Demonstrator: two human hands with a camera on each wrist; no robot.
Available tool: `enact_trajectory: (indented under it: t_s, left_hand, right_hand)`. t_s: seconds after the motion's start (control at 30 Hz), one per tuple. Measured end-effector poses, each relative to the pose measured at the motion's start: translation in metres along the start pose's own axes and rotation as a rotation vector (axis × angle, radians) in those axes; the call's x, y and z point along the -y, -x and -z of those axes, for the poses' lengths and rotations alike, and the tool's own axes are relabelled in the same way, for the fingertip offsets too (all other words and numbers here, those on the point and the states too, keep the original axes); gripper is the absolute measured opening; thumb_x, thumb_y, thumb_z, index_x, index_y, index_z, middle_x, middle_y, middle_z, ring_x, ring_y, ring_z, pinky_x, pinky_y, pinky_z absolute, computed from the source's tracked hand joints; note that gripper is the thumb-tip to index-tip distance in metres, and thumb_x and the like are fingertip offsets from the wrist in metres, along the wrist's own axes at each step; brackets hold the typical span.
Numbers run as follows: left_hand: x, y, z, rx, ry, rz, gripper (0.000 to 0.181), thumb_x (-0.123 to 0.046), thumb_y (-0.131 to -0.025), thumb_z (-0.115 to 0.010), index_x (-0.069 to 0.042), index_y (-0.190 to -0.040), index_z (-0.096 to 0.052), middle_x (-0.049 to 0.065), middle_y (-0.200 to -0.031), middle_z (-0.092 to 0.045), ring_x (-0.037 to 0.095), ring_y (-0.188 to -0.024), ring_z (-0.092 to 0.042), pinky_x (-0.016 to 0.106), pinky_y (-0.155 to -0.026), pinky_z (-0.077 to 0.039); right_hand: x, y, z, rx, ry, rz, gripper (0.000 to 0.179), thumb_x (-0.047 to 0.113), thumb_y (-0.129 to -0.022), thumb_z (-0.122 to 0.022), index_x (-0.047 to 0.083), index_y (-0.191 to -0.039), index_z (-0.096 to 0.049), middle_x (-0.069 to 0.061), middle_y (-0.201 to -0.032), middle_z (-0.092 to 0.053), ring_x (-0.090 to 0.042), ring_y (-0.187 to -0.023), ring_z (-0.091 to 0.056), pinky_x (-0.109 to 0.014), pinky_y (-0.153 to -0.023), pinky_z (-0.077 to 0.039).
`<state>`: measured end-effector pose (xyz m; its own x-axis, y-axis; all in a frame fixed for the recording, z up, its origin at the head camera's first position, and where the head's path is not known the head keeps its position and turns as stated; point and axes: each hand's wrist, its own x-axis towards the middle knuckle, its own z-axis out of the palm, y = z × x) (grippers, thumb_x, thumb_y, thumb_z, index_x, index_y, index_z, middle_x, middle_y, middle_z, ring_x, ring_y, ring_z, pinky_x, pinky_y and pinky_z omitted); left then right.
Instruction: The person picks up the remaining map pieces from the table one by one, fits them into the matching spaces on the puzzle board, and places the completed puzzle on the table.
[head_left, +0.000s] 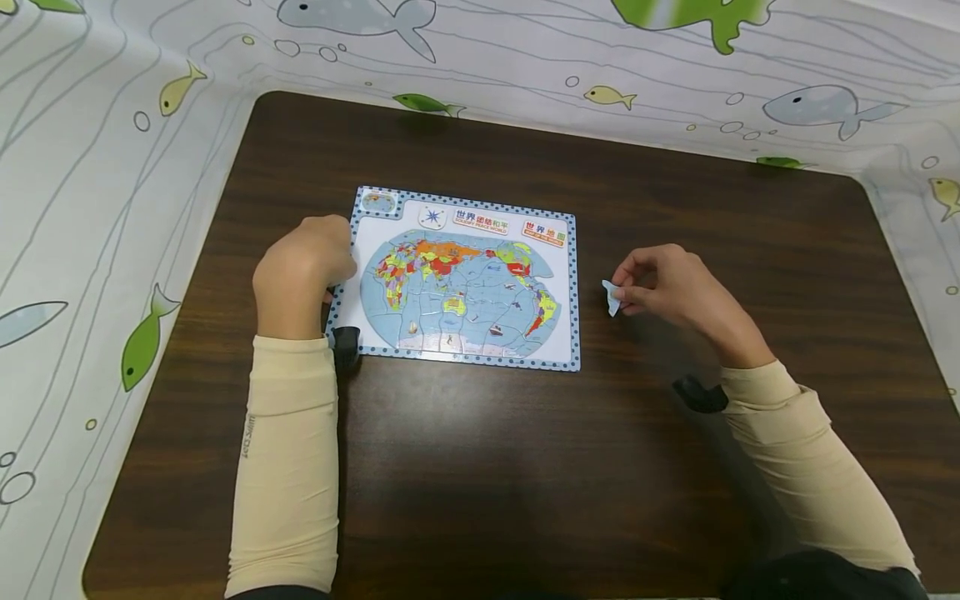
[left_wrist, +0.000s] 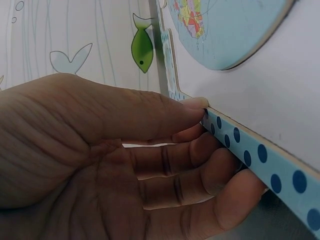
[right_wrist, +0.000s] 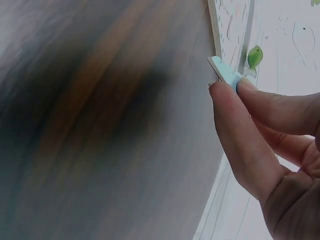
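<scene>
A world map jigsaw puzzle (head_left: pixel 457 333) with a blue dotted border lies on the dark table. At its left edge, my left hand (head_left: pixel 303 262) grips the border (left_wrist: pixel 237 135), thumb on top and the other fingers partly hidden beneath. My right hand (head_left: pixel 663 283), just right of the board, pinches a small light blue puzzle piece (head_left: pixel 612 298) between thumb and fingers. In the right wrist view the piece (right_wrist: pixel 226 72) sticks out past the fingertips, held above the table. A white notch shows at the map's right rim.
The dark brown wooden table (head_left: pixel 480 450) reaches out around the board. A white cloth (head_left: pixel 525 75) printed with fish rises behind the table and along its left and right sides. Black wrist straps (head_left: pixel 347 348) sit on both forearms.
</scene>
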<state>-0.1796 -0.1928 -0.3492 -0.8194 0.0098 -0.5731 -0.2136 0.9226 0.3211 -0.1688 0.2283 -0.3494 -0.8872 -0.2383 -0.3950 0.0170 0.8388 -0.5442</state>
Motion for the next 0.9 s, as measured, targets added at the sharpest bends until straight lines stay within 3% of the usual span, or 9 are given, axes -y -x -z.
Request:
enact_trajectory:
  t_s: [0.9]
  left_hand:
    - [0.001,-0.002,-0.001,-0.012,0.005,-0.006,0.040,-0.004,-0.101,-0.055,0.013,-0.136,-0.051,0.035,-0.119,-0.059,0.030,-0.066,-0.066,0.035,-0.057,-0.057]
  right_hand:
    - [0.049,-0.036,-0.025,0.057,0.003,0.038,0.010,0.005,-0.099,-0.076,0.000,-0.106,-0.071,-0.019,-0.106,-0.074,-0.023,-0.081,-0.077,-0.036,-0.077,-0.068]
